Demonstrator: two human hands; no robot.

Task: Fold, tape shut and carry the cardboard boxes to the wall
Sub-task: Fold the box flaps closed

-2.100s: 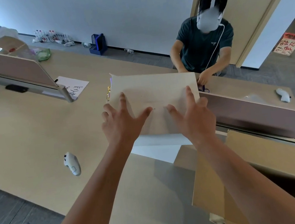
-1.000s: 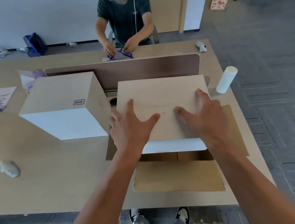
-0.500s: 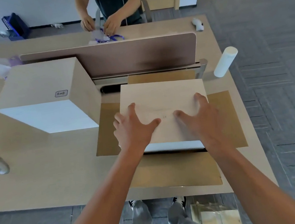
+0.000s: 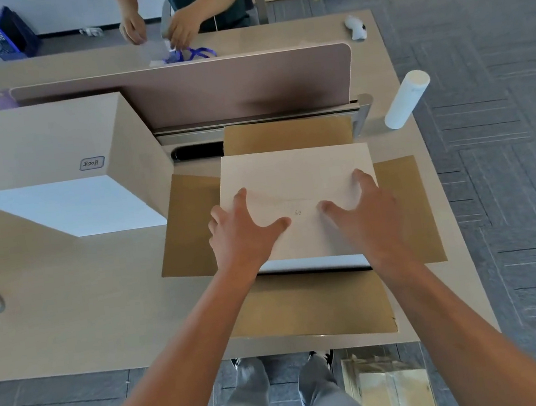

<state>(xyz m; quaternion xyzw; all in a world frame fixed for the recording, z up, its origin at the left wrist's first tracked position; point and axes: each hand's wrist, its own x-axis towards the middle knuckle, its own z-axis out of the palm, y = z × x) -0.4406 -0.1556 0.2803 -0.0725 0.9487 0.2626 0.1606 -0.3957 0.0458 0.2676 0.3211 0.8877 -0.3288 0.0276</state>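
Resting inside the open cardboard box, a pale inner box is pressed flat. It is touched by the left hand and right hand, fingers spread, unclenched.

- The box under my hands is pale cream on top, with a small faint pencil mark and a white front edge.
- Its flaps, spread flat around it, are darker kraft brown.
- The bigger box to my left is cream on top, white on its front face, with a blue-outlined label.
- The table is light beige.
- The divider is dusty pinkish brown.
- The roll on the right is white.
- Something blue, perhaps ribbon, lies beyond the divider.
- The floor is grey in a herringbone pattern.
- My trousers are grey.
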